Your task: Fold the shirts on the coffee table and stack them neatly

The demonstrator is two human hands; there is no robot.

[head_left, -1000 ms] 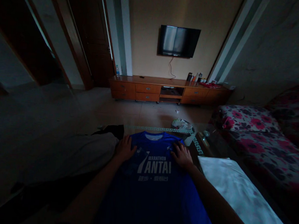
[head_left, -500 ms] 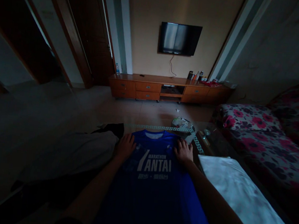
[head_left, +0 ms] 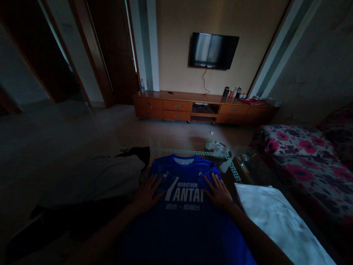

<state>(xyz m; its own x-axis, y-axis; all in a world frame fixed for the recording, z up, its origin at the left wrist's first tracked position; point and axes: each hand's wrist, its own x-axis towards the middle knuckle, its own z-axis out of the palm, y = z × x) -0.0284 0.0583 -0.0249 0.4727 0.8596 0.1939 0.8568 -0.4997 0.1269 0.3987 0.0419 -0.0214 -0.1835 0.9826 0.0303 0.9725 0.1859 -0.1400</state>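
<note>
A blue T-shirt [head_left: 182, 229] with white "MARATHON ANTAI" print lies flat in front of me, collar pointing away. My left hand [head_left: 148, 193] rests palm down on its left chest area, fingers spread. Flat on the right chest area, beside the print, lies my right hand [head_left: 219, 191], also with fingers apart. Neither hand grips the cloth.
A grey garment [head_left: 97, 179] and dark clothes [head_left: 61, 225] lie to the left. A folded white cloth [head_left: 280, 226] lies to the right, next to a floral sofa [head_left: 311, 162]. A glass table edge [head_left: 238, 165], a wooden TV cabinet [head_left: 204, 108] and a wall television [head_left: 213, 50] stand beyond.
Both hands have slid down the shirt toward me, from the shoulders to the chest beside the print. The view has tilted slightly.
</note>
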